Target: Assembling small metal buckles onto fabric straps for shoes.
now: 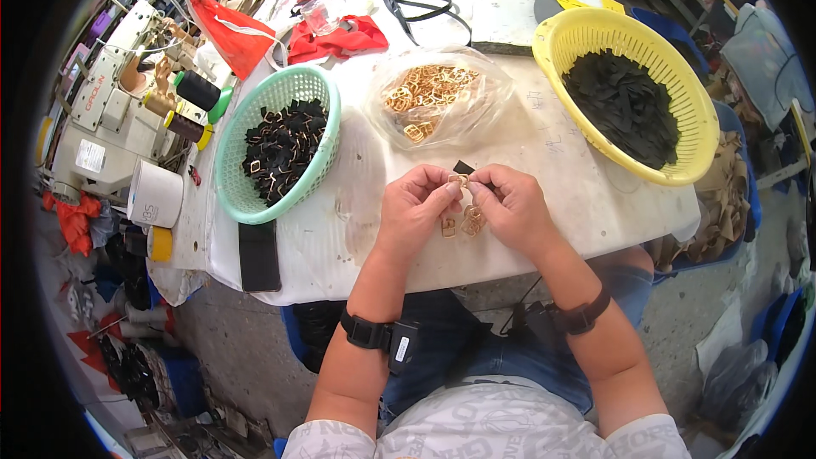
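Note:
My left hand (415, 208) pinches a small gold buckle (459, 179) between thumb and fingertips. Against it, my right hand (517, 208) is closed on a short black fabric strip (463, 167), whose end shows above the fingertips. Whether the strip passes through the buckle is hidden by my fingers. Just below my hands, several loose gold buckles (473, 221) lie on the white tabletop (561, 221). Beyond my hands sits a clear plastic bag (493, 89) full of gold buckles.
A green basket (225, 153) at left holds black strips with gold buckles. The yellow basket (544, 42) at right holds black strips. A black phone-like slab (259, 257) lies at the near left edge. Sewing machine (110, 119) and thread cones (197, 91) stand far left.

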Demonstrator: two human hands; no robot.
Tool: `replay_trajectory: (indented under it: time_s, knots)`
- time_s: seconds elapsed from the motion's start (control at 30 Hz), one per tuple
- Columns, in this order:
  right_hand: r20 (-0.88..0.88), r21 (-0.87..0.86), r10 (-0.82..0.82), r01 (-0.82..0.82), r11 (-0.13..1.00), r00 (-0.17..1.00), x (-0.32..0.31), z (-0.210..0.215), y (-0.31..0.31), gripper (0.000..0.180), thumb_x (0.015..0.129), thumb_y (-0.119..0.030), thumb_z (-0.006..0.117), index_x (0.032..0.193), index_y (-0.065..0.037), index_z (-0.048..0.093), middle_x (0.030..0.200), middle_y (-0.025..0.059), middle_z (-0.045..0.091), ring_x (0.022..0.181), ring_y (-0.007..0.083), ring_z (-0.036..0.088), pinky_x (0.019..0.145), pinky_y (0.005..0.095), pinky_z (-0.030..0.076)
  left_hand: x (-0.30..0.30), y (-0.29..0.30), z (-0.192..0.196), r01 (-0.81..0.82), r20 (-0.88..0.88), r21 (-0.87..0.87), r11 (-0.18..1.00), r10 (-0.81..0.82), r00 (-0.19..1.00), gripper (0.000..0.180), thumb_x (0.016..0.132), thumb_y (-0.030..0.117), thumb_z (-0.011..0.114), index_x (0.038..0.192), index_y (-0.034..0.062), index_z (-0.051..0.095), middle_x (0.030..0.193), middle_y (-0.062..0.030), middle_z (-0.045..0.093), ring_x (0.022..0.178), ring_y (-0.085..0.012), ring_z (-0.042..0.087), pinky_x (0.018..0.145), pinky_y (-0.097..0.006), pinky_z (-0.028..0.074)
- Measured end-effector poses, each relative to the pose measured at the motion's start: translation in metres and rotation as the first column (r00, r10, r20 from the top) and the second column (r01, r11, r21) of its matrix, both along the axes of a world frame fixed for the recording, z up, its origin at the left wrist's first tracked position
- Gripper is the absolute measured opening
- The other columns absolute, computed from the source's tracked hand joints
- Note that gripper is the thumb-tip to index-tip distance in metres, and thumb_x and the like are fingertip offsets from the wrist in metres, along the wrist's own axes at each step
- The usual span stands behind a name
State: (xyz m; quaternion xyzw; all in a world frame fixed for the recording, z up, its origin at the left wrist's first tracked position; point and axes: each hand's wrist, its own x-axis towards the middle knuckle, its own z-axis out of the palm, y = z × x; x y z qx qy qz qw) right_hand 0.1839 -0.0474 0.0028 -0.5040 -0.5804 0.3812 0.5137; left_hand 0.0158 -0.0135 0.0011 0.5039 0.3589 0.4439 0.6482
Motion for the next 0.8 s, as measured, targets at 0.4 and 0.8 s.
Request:
replay_trajectory:
  time_s: [0.4,0.8]
  knots:
    - [-0.022,0.232,-0.218,0.217,0.948,0.976,-0.007,-0.006,0.001,0.008,0.085,-0.003,0.061,0.090,0.001,0.064,0.069,0.0132,0.065,0.055,0.0192,0.061,0.051,0.0291,0.047,0.005,-0.004,0.001,-0.117,-0.066,0.014,0.993,0.118,0.991,0.008,0.090,0.006,0.062,0.090,-0.0019,0.061,0.076,-0.0036,0.065,0.064,-0.0073,0.061,0.057,-0.019,0.048]
    - [0.181,0.421,-0.308,0.210,0.883,0.934,-0.005,-0.003,-0.001,0.008,0.077,-0.001,0.067,0.076,-0.003,0.060,0.057,0.0106,0.060,0.048,0.0239,0.061,0.046,0.0315,0.047,0.010,-0.007,-0.001,-0.166,-0.143,0.068,0.984,0.174,0.974,0.008,0.089,0.006,0.063,0.089,-0.0018,0.062,0.078,-0.0048,0.066,0.066,-0.0077,0.063,0.060,-0.021,0.051]
